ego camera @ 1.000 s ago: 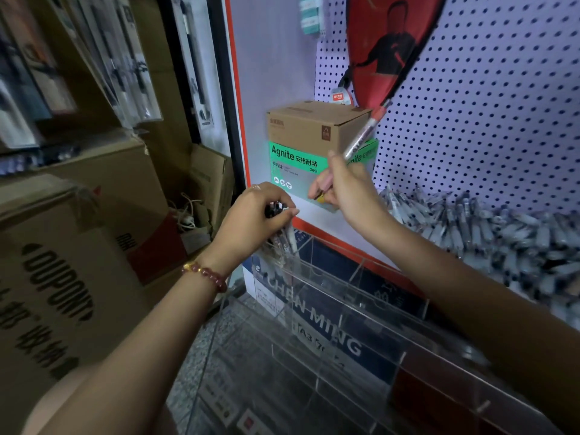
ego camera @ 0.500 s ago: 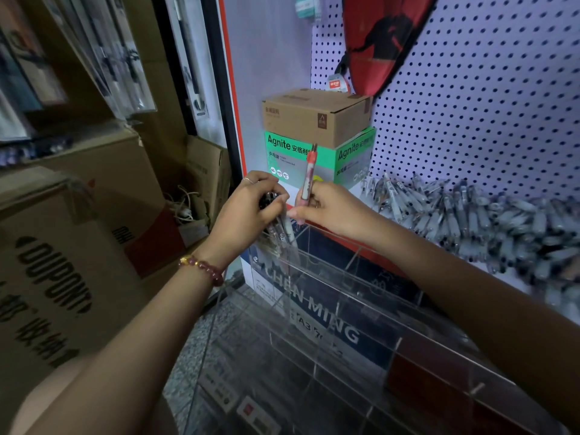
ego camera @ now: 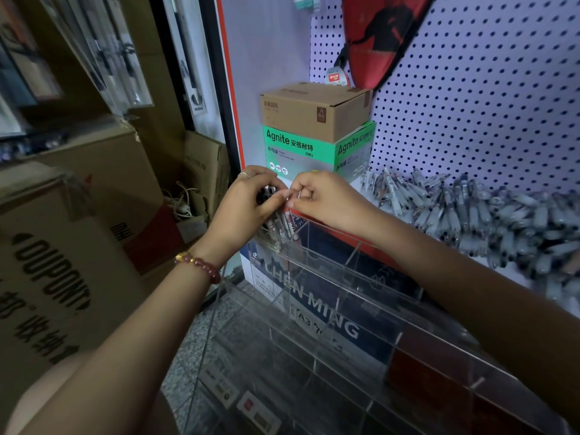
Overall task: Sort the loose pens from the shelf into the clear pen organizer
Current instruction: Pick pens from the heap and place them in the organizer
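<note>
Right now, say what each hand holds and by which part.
Left hand grips a pen bundle by its tops; right hand pinches one pen at its top.

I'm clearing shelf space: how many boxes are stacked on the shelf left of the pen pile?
2: a brown cardboard box on top, and a green Agnite box directly under it, against the pegboard. Anything behind them is hidden.
</note>
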`<state>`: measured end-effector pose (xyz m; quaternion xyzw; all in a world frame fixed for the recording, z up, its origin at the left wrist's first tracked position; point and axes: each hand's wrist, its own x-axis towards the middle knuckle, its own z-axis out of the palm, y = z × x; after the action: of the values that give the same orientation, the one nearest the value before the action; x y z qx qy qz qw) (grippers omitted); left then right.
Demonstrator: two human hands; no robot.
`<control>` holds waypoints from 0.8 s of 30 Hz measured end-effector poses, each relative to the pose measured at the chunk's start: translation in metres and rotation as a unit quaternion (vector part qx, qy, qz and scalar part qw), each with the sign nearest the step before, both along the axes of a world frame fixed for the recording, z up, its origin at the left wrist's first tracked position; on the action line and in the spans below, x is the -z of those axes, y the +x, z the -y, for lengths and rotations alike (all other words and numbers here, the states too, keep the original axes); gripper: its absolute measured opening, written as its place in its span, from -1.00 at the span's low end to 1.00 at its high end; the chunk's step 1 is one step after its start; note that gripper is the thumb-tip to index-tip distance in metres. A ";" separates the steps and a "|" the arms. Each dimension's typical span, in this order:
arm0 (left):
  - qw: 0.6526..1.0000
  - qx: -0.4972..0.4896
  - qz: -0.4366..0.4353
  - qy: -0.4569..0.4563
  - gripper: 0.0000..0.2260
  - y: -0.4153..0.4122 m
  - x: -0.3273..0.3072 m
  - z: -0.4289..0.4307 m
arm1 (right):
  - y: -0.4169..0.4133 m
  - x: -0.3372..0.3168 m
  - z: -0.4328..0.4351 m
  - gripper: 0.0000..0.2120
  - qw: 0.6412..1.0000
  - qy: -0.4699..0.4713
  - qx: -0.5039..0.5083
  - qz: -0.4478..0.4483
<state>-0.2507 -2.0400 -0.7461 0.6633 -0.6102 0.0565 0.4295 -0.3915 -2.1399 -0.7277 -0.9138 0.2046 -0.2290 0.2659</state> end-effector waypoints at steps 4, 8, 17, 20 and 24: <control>1.000 0.002 -0.008 -0.001 -0.91 -0.003 0.001 0.000 | 0.001 0.009 -0.002 -0.88 0.999 -0.011 -0.005 -0.049; 1.000 0.003 -0.014 0.004 -0.90 -0.004 -0.001 0.002 | 0.000 0.009 -0.007 -0.84 0.995 -0.071 0.012 -0.067; 0.999 -0.034 0.029 -0.017 -0.93 -0.004 0.000 0.000 | 0.000 0.012 -0.007 -0.88 0.993 -0.071 0.009 -0.095; 0.998 -0.043 0.050 -0.018 -0.93 -0.006 -0.001 0.000 | -0.002 0.007 -0.004 -0.85 0.995 -0.010 -0.007 -0.097; 0.997 -0.043 0.037 -0.046 -0.92 -0.012 -0.009 -0.002 | -0.017 -0.016 0.016 -0.85 0.994 0.091 0.042 -0.037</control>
<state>-0.2629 -2.0377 -0.7371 0.6663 -0.5931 0.1275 0.4335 -0.4085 -2.1557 -0.7117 -0.8842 0.2723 -0.1863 0.3307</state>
